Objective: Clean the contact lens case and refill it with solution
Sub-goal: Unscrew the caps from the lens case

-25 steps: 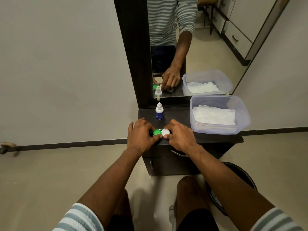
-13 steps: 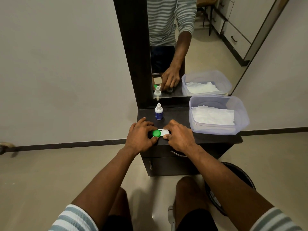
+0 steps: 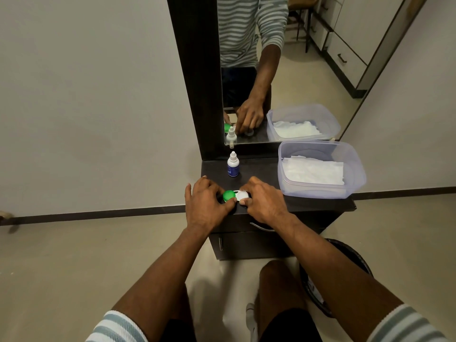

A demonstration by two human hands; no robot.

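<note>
A white contact lens case (image 3: 240, 194) lies near the front edge of the dark dresser top (image 3: 261, 169). Its green cap (image 3: 228, 195) sits on the left end. My left hand (image 3: 206, 203) curls its thumb and fingers round that green cap. The case's right end is gripped by my right hand (image 3: 265, 201), which hides that end and whatever cap is there. A small solution bottle (image 3: 233, 164), white with a blue label and its cap on, stands upright behind the case.
A clear plastic tub (image 3: 355, 178) with white tissues inside sits on the dresser's right side. A tall mirror (image 3: 283, 70) rises behind the bottle. A dark bin (image 3: 357, 262) stands on the floor at the right, beside my knee.
Both hands stay on the case. My left thumb has shifted slightly on the green cap; the case has hardly moved.
</note>
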